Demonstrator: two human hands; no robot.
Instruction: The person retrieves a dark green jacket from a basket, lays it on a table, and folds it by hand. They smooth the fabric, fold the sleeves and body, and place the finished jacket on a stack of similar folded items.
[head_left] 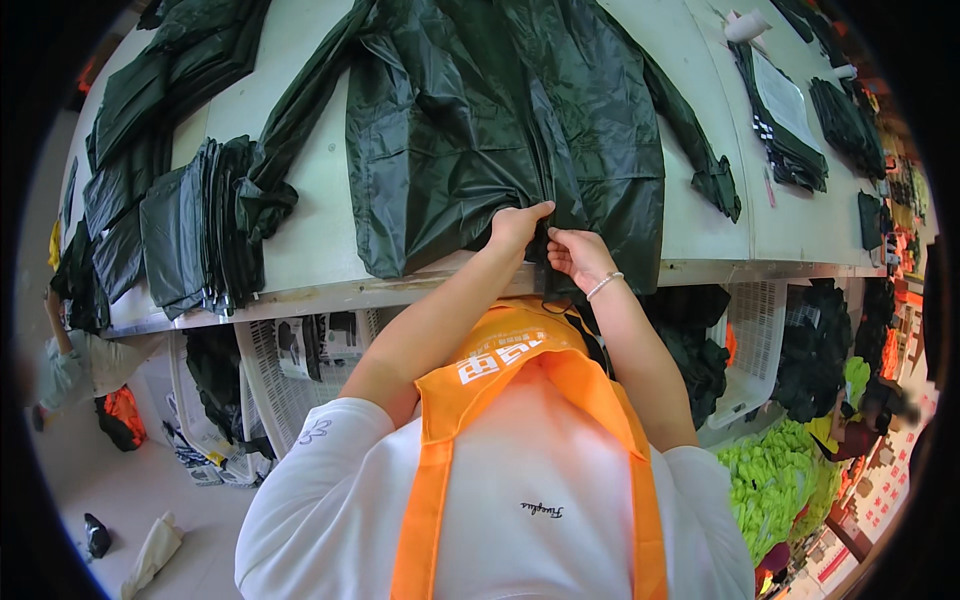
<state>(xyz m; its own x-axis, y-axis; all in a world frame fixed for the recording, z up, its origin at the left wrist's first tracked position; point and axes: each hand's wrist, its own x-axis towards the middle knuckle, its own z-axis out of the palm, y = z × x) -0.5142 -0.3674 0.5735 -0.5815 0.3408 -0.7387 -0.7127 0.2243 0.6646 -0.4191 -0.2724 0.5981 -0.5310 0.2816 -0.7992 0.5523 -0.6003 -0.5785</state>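
A shiny dark green rain jacket [440, 130] lies front up on the pale table [310, 235], its sleeves spread to both sides and its hem near the table's front edge. My left hand [515, 228] pinches the jacket's front edge near the hem, where the cloth bunches into folds. Just right of it and slightly lower, my right hand [582, 258], with a light bracelet at the wrist, is closed on the same front strip. Its fingertips almost meet those of the left hand. Whatever small part sits between the fingers is hidden.
Folded dark garments [205, 225] are stacked at the table's left, with more [185, 75] behind. At the right lie a dark garment pile [785, 120] and a white roll [746, 27]. Below the table stand white plastic baskets [755, 345]; a bright green heap [775, 475] is at lower right.
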